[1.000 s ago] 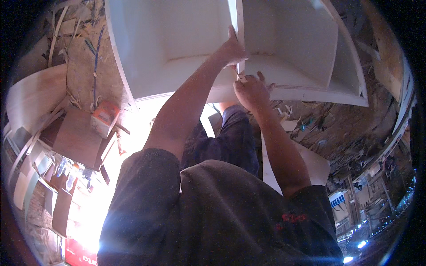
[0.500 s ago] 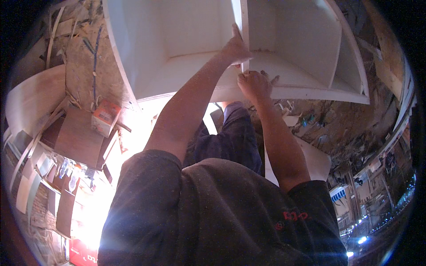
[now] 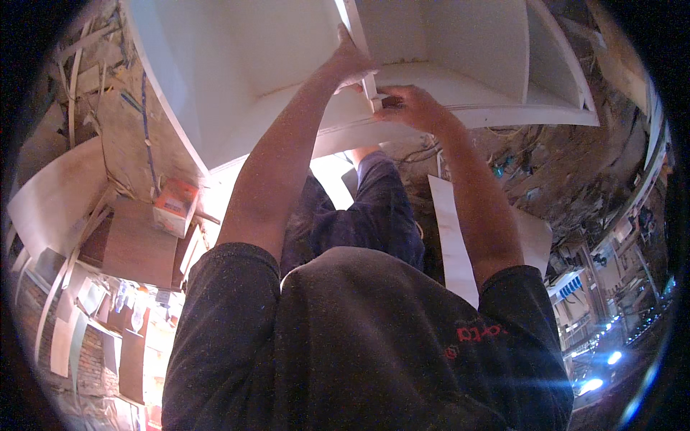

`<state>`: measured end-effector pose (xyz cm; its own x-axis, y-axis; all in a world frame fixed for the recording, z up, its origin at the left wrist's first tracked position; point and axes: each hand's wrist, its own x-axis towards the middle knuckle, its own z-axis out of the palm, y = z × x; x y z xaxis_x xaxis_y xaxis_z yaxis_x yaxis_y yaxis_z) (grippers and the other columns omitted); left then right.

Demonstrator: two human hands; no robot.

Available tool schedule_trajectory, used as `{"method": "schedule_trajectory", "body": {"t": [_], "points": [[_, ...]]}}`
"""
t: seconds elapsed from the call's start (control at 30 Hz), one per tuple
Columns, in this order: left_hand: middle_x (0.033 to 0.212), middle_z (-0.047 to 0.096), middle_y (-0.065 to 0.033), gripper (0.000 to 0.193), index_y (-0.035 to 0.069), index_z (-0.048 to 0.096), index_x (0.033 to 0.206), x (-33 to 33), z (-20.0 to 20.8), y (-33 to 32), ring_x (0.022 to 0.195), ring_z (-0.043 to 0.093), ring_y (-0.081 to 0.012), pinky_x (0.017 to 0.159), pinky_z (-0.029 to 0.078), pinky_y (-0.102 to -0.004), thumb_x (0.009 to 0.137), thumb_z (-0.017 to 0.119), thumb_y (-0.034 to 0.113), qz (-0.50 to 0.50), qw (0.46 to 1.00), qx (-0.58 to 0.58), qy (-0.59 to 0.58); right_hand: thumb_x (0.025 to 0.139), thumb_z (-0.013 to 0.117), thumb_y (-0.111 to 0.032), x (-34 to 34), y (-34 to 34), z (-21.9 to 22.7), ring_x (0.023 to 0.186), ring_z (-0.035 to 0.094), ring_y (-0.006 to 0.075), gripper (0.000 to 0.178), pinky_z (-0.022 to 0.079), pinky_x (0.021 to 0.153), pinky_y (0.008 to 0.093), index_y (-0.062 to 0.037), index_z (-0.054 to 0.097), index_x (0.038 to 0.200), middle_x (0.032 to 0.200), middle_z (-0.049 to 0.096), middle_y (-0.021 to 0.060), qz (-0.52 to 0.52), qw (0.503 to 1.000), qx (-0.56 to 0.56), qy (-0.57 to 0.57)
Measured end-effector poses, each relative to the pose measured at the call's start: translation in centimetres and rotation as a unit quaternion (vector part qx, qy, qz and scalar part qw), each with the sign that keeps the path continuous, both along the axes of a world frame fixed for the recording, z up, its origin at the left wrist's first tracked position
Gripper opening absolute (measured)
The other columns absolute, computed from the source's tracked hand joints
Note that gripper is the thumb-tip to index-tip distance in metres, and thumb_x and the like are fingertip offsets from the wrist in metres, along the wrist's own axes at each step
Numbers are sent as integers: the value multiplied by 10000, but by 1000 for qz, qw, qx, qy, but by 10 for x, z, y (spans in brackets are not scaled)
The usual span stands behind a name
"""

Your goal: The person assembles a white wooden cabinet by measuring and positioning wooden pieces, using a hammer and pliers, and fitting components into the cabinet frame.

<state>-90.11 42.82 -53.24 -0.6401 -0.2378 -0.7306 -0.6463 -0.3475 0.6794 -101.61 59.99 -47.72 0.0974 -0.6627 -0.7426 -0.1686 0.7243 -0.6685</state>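
Note:
A large white cabinet carcass [image 3: 215,79] lies in front of me, with its open compartments toward me. An upright divider [image 3: 357,36] splits its inside. Around the divider's front edge, a little above its lower end, my left hand [image 3: 352,63] is closed, its thumb stretched along the face. My right hand [image 3: 417,108] is at the lower end of the same divider, just over the cabinet's front rail [image 3: 489,115]. Its fingers and thumb bend round that end from the right; the fingertips are partly hidden.
An orange and white box [image 3: 175,207] rests on brown boards [image 3: 140,241] to the left. Curved sheets and wood strips are stacked beyond it. Scraps litter the ground [image 3: 568,172] at right, and a pale board [image 3: 454,237] lies beside my leg.
The cabinet and divider appear farther left and more slanted in view. My right hand has turned from knuckles-up to fingers bent round the divider's lower end. The left hand keeps its hold.

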Motion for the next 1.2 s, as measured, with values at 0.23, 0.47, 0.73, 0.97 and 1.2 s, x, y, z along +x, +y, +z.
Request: {"method": "schedule_trajectory", "body": {"t": [0.23, 0.47, 0.73, 0.97, 1.2], "points": [[1368, 491, -294, 1280, 22, -323, 1460, -1, 27, 0, 1135, 614, -388, 683, 654, -447, 786, 761, 116, 24, 999, 17, -25, 825, 776, -286, 14, -3, 5, 943, 715, 235, 416, 524, 871, 364, -60, 703, 1166, 1029, 749, 141, 30, 992, 0, 124], [1399, 468, -280, 1283, 28, -351, 1444, -2, 4, 3, 1153, 604, -373, 686, 654, -448, 795, 754, 103, 7, 1000, 5, 1, 799, 783, -357, 19, -3, -4, 921, 720, 271, 435, 527, 857, 388, -84, 719, 1132, 1010, 752, 124, 61, 980, 14, 190], [1449, 417, -312, 1364, -1, -308, 1464, 7, -10, 9, 1229, 552, -393, 877, 578, -484, 758, 835, 234, 8, 999, -46, -2, 801, 777, -399, 19, -10, 9, 973, 703, 302, 478, 521, 885, 416, -81, 712, 1153, 1056, 741, 139, 63, 983, 26, 173], [1464, 418, -308, 1159, -17, 178, 1550, 97, 46, -24, 1289, 513, -398, 1084, 430, -447, 744, 823, 508, 37, 988, -151, -13, 831, 743, -442, 50, 35, 42, 1124, 632, 368, 571, 489, 965, 451, -63, 653, 1248, 1212, 668, 199, -10, 880, -122, 459], [1503, 324, -312, 814, 41, 293, 1513, 288, 112, -58, 1392, 339, -464, 1132, 362, -496, 830, 706, 203, 102, 834, -534, -93, 881, 701, -357, 92, 218, 42, 1021, 652, 350, 393, 509, 907, 446, -71, 697, 1150, 1088, 695, 182, -109, 901, 60, 415]]}}
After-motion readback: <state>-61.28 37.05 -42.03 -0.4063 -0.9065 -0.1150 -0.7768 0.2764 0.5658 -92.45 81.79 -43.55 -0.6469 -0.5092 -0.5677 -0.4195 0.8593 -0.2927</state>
